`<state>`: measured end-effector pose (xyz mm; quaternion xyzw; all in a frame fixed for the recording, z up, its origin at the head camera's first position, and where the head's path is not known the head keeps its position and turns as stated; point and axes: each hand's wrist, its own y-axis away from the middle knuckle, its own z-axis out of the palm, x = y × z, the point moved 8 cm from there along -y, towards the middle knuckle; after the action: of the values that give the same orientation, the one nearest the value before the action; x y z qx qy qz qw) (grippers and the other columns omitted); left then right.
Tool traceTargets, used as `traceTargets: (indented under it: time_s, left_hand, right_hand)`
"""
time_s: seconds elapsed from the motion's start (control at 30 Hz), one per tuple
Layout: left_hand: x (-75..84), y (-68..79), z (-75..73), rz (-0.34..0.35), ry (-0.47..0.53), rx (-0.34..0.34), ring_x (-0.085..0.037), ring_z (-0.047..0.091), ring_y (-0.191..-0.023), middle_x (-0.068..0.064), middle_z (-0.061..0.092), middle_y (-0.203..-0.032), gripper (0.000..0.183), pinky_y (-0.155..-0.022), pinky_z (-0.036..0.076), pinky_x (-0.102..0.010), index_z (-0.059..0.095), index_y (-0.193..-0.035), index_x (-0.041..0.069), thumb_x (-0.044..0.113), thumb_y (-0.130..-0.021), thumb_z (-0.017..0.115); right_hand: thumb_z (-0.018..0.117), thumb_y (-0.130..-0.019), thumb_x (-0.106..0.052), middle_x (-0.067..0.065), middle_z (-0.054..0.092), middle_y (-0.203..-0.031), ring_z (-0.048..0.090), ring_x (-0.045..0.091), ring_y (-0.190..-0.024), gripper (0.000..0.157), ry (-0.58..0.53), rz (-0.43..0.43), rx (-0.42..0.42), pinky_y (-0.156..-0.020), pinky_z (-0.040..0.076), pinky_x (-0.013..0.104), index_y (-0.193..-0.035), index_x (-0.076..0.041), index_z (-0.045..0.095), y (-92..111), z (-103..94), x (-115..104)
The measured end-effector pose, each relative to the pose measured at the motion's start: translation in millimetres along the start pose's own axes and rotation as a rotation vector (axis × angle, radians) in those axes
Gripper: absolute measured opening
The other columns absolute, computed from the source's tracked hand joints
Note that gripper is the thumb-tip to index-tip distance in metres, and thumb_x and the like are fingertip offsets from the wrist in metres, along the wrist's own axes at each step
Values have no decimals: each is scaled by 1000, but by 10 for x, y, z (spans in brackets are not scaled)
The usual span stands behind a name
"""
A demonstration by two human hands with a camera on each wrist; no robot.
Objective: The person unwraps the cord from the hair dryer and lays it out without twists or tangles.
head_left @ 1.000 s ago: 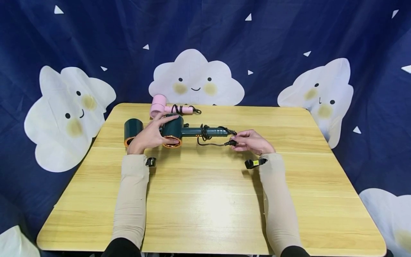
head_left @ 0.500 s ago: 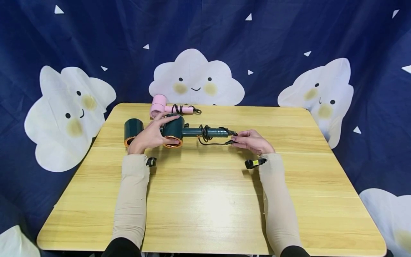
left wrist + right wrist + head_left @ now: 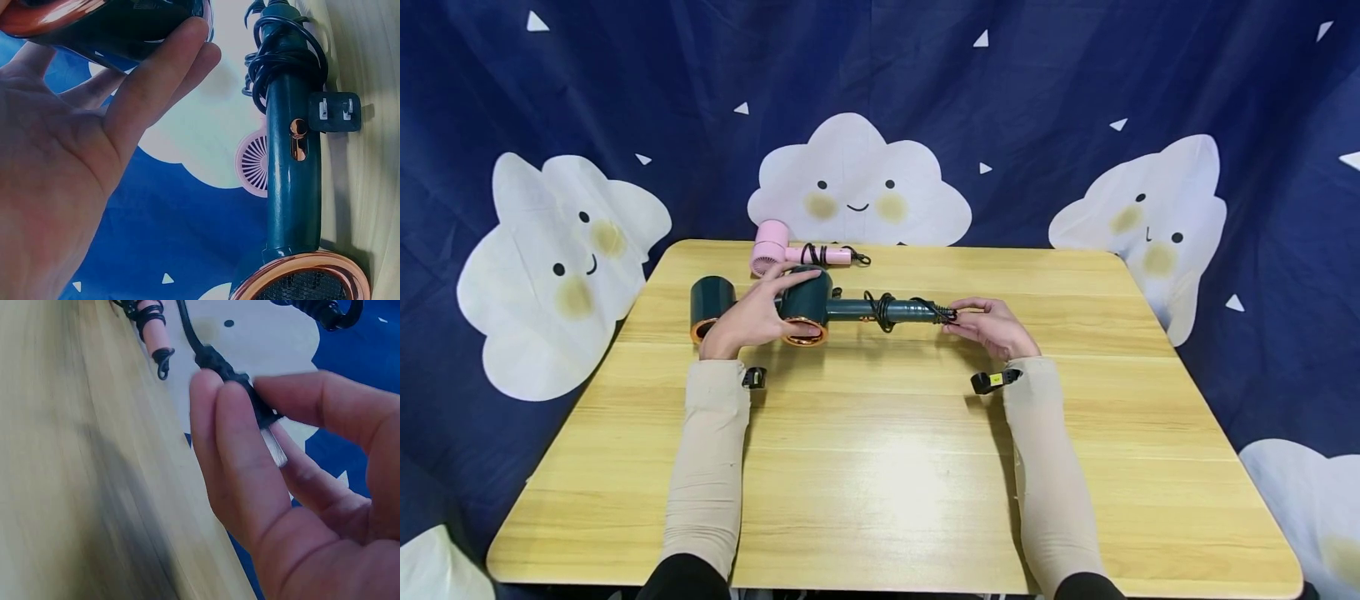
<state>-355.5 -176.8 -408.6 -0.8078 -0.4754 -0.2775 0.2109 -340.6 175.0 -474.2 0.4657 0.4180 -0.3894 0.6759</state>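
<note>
- Green hair dryer just ahead of me, gripped by its barrel in my left hand, handle toward my right.
- Right hand pinches the plug, close by the handle's end.
- Risk: smooth round barrel — could roll in my fingers if I tug the cord.
- Risk: loops look loose; a hard pull might drag them off the handle.
- Second green dryer near my left wrist — a careless swing could knock it.
- Pink dryer behind, by the table's far edge.
- Pale wood top; blue curtain around, smiling clouds.
</note>
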Motion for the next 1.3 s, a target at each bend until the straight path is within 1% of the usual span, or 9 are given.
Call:
traceTargets:
  time_s: [0.17, 0.27, 0.37, 0.5, 0.6, 0.8, 0.97, 1.2, 1.3]
  left_hand:
    - [1, -10, 14, 7, 1, -2, -41, 35, -141, -3, 20, -163, 96, -110, 34, -64, 41, -146, 46, 46, -64, 91]
    - [1, -9, 28, 1, 12, -7, -40, 38, -138, -3, 19, -163, 96, -109, 36, -63, 41, -145, 47, 46, -63, 91]
    - [8, -7, 44, -3, 20, -13, -40, 41, -135, -3, 20, -162, 96, -107, 38, -62, 41, -144, 49, 46, -63, 91]
    - [19, -9, 60, 0, 7, -18, -40, 39, -138, -3, 20, -162, 95, -108, 37, -63, 40, -144, 50, 46, -64, 91]
    - [27, -12, 64, 6, -8, -16, -40, 35, -140, -4, 21, -162, 95, -108, 36, -63, 40, -145, 48, 47, -65, 90]
    - [39, -20, 72, 12, -17, -16, -40, 36, -139, -5, 22, -161, 96, -109, 37, -61, 41, -145, 46, 50, -63, 90]
    - [46, -25, 79, 16, -18, -22, -39, 38, -138, -5, 22, -161, 96, -109, 37, -62, 42, -146, 44, 49, -63, 90]
    - [31, -27, 82, 15, -27, -24, -41, 34, -141, -6, 22, -161, 96, -109, 36, -64, 41, -146, 45, 49, -64, 90]
    - [25, -21, 80, 11, -19, -21, -39, 37, -139, -4, 22, -161, 95, -108, 37, -62, 41, -145, 48, 49, -63, 90]
  right_hand:
    - [53, -93, 9, 16, 56, -118, 74, 20, -92, 52, -48, -25, 64, -93, 53, 25, -143, 12, 38, -10, -45, -22]
    - [54, -94, 8, 16, 57, -124, 73, 11, -88, 52, -42, -37, 95, -88, 55, 20, -143, 11, 40, -8, -55, -44]
    - [58, -93, 4, 11, 62, -121, 71, 6, -87, 49, -34, -47, 130, -86, 55, 18, -140, 11, 45, 1, -69, -68]
    - [62, -92, 4, 5, 71, -104, 73, 9, -88, 41, -80, -81, 157, -85, 55, 21, -131, 11, 53, 11, -81, -114]
    - [62, -90, 7, 7, 72, -96, 75, 16, -88, 35, -148, -114, 155, -86, 55, 24, -125, 11, 57, 21, -73, -154]
    - [63, -89, 10, 11, 70, -91, 76, 24, -84, 24, -206, -187, 159, -86, 57, 29, -113, 10, 61, 53, -27, -255]
    - [64, -88, 10, 12, 70, -90, 76, 24, -82, 13, -211, -250, 168, -85, 57, 31, -97, 1, 68, 74, 10, -341]
    - [66, -86, 10, 10, 70, -89, 76, 22, -80, 15, -210, -311, 166, -83, 58, 31, -101, 7, 67, 134, 61, -452]
    - [66, -87, 9, 9, 72, -87, 75, 20, -78, 15, -194, -325, 164, -80, 59, 30, -102, 7, 67, 168, 85, -497]
